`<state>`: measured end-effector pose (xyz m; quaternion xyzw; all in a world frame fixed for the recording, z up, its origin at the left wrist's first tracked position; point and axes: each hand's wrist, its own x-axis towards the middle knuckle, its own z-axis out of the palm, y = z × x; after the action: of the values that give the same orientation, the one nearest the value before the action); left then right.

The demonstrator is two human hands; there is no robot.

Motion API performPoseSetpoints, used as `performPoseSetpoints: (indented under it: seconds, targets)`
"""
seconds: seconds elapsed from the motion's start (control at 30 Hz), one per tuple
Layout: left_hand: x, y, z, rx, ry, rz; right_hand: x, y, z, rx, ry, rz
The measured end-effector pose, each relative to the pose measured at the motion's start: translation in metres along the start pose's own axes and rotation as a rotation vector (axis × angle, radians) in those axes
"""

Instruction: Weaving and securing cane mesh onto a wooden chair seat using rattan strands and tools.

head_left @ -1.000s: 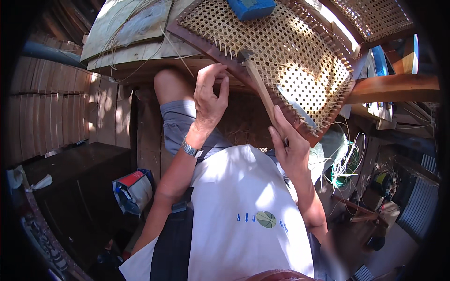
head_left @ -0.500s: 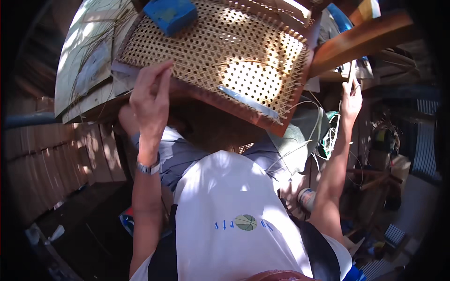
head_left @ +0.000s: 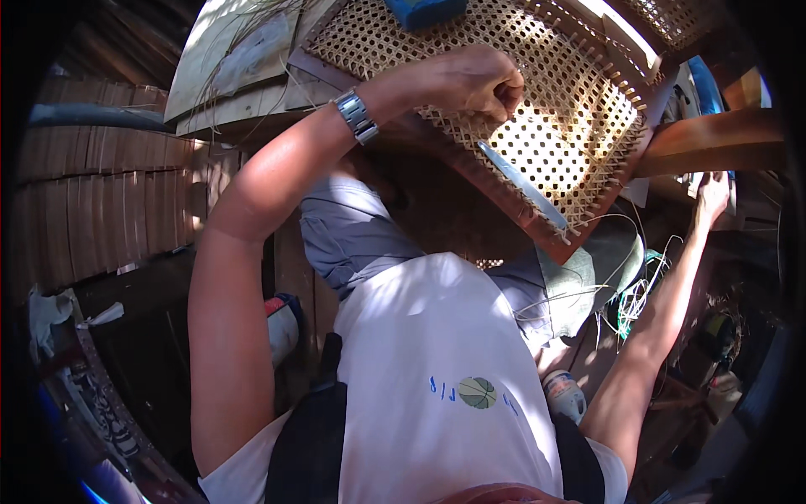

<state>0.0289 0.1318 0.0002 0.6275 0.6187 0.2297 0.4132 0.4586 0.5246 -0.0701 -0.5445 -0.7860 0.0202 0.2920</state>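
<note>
My left hand (head_left: 477,82) is over the woven cane panel (head_left: 361,38), its fingers curled in; whatever they pinch is hidden. A metal-banded watch (head_left: 357,116) is on that wrist. The panel is set in a reddish-brown wooden frame (head_left: 550,239), with cane ends sticking up along its right edge. Below my left hand a flat, tapered blue-grey strip (head_left: 525,186) lies along the panel's near edge. Out at the far right, my right hand (head_left: 714,195) is stretched out below a wooden bar (head_left: 714,139). Its fingers are closed beside something pale that I cannot make out.
A blue block (head_left: 426,12) sits on the panel's far side. Loose cane strands (head_left: 252,38) lie on boards at the left. More strands and a green coil (head_left: 638,294) hang by my right forearm. A white container (head_left: 564,395) stands below it.
My left hand has swung right across the panel, its fingers curling inward. My right hand, which held a thin pale strip, has reached farther right below the wooden bar. The view has shifted.
</note>
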Motion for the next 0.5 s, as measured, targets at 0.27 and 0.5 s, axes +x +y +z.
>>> performPoseSetpoints:
  seconds: [0.27, 0.5]
  targets:
    - [0.027, -0.009, -0.006, -0.006, -0.07, 0.176, -0.134, -0.039, -0.079, 0.576, 0.016, 0.278]
    - [0.028, -0.001, 0.002, -0.177, 0.012, -0.002, -0.178, -0.133, -0.144, 0.477, 0.249, 0.049]
